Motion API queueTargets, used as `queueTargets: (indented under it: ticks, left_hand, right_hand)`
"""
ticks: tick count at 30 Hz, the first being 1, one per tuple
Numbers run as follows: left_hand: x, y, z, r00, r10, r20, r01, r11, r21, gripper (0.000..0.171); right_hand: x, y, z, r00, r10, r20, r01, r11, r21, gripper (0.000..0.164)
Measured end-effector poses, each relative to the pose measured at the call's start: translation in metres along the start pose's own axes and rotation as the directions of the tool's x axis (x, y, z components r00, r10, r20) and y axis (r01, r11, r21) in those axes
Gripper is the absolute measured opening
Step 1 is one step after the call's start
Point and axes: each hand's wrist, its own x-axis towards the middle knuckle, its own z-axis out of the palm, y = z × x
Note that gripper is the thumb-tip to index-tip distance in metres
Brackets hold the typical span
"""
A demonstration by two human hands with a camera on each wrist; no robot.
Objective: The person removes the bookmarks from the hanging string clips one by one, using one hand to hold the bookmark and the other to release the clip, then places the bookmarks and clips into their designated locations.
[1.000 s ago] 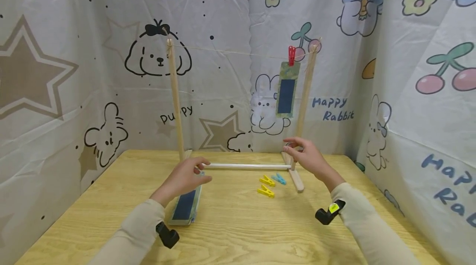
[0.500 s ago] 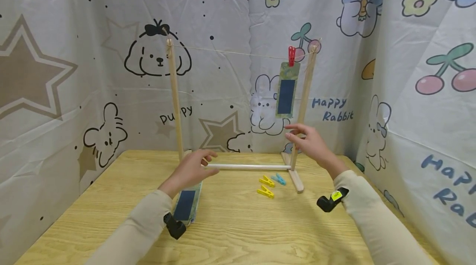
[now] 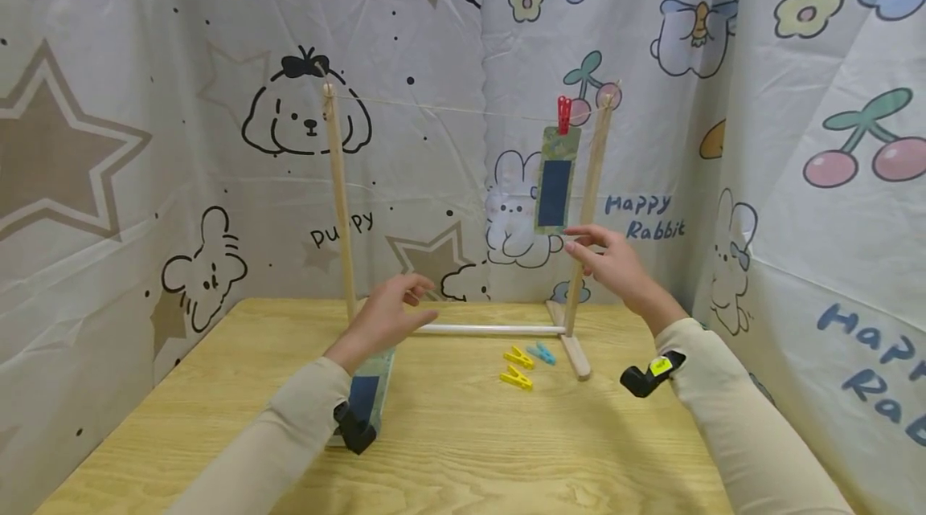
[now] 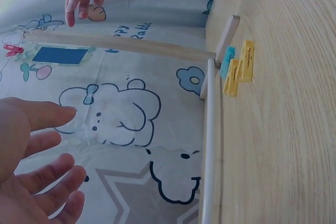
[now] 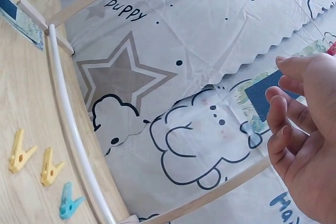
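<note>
A rectangular card [image 3: 554, 192] with a green patterned border and dark blue panel hangs from a string [image 3: 448, 108], clipped by a red clothespin [image 3: 563, 115]. My right hand [image 3: 613, 264] hovers just below and right of the card, holding nothing, its fingers loosely bent. My left hand [image 3: 387, 312] is raised near the left post, empty, thumb apart from the fingers. Under the left forearm lies a stack of similar cards [image 3: 365, 396], partly hidden by the wrist. On the table, right of the middle, lie two yellow clothespins [image 3: 517, 377] and a blue clothespin [image 3: 542, 353].
The string runs between two wooden posts, a left post [image 3: 338, 210] and a right post [image 3: 594, 169]. A white rod [image 3: 492, 330] joins them low down, and a wooden foot [image 3: 575, 356] supports the right one. A printed curtain [image 3: 434, 41] surrounds the wooden table [image 3: 463, 451].
Both hands have risen. The left has moved up and to the right from beside the card stack; the right has come up toward the hanging card's lower edge.
</note>
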Motion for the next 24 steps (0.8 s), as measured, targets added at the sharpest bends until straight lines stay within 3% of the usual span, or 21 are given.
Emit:
queueTargets:
  ticks: [24]
  left_hand:
    - [0.037, 0.020, 0.011, 0.998, 0.051, -0.045, -0.052, 0.999, -0.017, 0.038]
  right_hand:
    - [0.023, -0.024, -0.030, 0.998, -0.032, -0.051, 0.033, 0.999, 0.021, 0.049]
